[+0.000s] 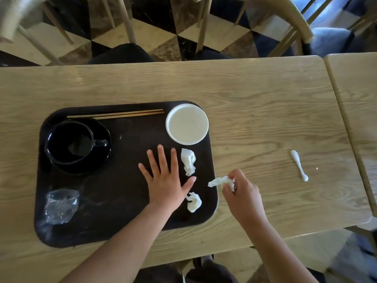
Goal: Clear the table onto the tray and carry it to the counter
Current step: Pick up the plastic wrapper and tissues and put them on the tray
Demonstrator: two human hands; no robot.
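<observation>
Left hand: the left hand lies flat on the tray, fingers straight and spread, holding nothing; it appears to steady the tray.
Right hand: the right hand has its fingers curled and pinches a held napkin, which is crumpled. The hand is over the counter, just beside the tray's right edge.
Step in hand: judged to be the transfer of the held napkin onto the tray.
Tray, right part: a far napkin and a near napkin lie crumpled just right of the left hand. A white bowl sits in the far right corner, reaching the rim.
Tray, left part: a black cup stands on a black saucer. Chopsticks lie along the far edge. A clear plastic wrapper lies in the near left corner.
Outstanding item: a white spoon lies on the counter, well apart from the tray on the right.
Progress: most items are loaded; the held napkin and the white spoon remain, then the carry.
Risk 1: the held napkin may land on the counter if released before it passes the rim.
Risk 2: the white spoon may be overlooked, as it is pale and lies far to the right.
Risk 3: during the carry, a tilt could roll the chopsticks, slide the black cup on its saucer, or tip the white bowl over the rim.
Risk 4: the napkins and wrapper are light and could be lifted off by air movement.
</observation>
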